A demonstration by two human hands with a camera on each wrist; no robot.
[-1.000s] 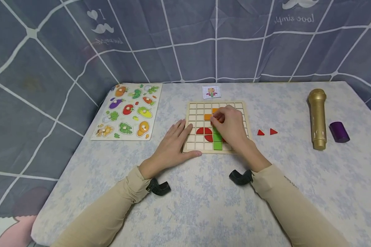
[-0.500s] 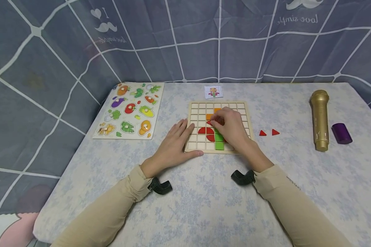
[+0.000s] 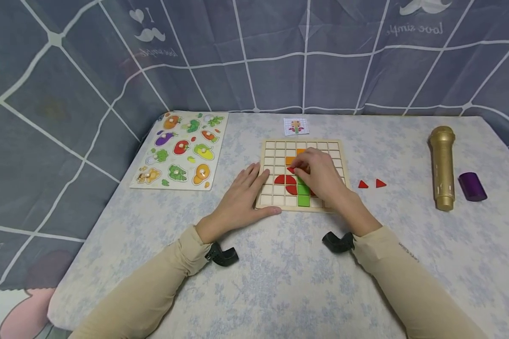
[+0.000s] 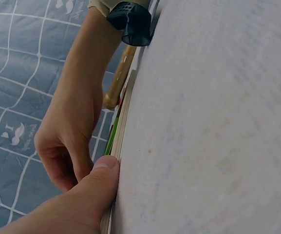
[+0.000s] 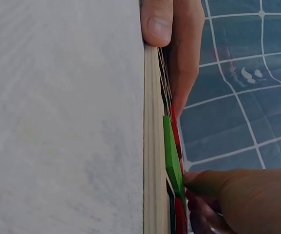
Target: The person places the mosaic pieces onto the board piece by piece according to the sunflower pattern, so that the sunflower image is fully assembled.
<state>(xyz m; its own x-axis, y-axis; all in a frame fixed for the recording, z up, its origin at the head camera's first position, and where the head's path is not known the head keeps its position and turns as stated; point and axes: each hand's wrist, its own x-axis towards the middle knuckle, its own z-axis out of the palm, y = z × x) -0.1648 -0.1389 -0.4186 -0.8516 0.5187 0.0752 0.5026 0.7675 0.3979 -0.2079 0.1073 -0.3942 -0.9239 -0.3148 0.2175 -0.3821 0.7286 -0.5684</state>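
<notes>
A wooden grid board (image 3: 271, 201) lies on the table with red, green and orange flat pieces in its cells. My right hand (image 3: 322, 176) is over the board's middle, thumb and forefinger pinching a small red triangle (image 3: 290, 170) just below an orange square (image 3: 290, 160). Beneath that hand runs a column of green squares (image 3: 303, 200); part of the pattern is hidden. My left hand (image 3: 239, 200) rests along the board's left edge, fingers spread and thumb at the front edge. In the left wrist view, the left thumb (image 4: 103, 168) touches the board's side.
Two loose red triangles (image 3: 380, 183) lie right of the board. Behind it is a small pattern card (image 3: 296, 126). A vegetable puzzle board (image 3: 176, 155) lies at the left. At the right are a gold microphone-shaped object (image 3: 443, 169) and a purple cylinder (image 3: 472, 187).
A red triangle has come into sight at my right fingertips, below the orange square. The left hand keeps its place on the board. The head view has shifted slightly.
</notes>
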